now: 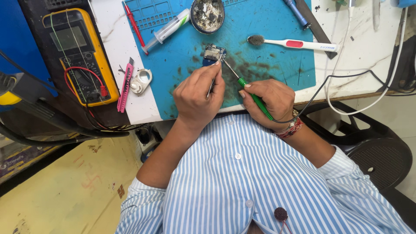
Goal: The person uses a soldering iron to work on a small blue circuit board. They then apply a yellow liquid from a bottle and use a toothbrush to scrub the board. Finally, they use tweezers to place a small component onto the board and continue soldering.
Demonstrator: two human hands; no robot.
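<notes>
Nearest the camera is the person's blue-and-white striped shirt (242,182), which fills the bottom of the view and hides the near edge of the blue mat (268,69). Just over that near edge the left hand (197,97) is clenched around thin metal tweezers (211,88), of which only a short stretch shows between the fingers; the tips, up by the small circuit board (214,54), are hard to make out. Beside it the right hand (271,102) grasps a green-handled soldering iron (251,93), its thin metal tip reaching up the mat to the edge of the circuit board; the rear of the handle is buried in the palm, and a black cable (320,89) runs off from the wrist. The circuit board lies flat on the mat near its middle, among dark stains, too small to tell its parts. Further up the mat lie a white toothbrush (294,43) with dirty bristles, a syringe (167,30), a red pen (135,26) and a round tin (207,15) of grey scraps, cut off by the top edge of the view. Left of the mat, on the white table (112,43), lie a pink knife (125,82) and a small white ring-shaped piece (141,81), and beyond them a yellow meter (80,54) with red and black leads. Right of the mat a white cable (342,56) loops off the table.
</notes>
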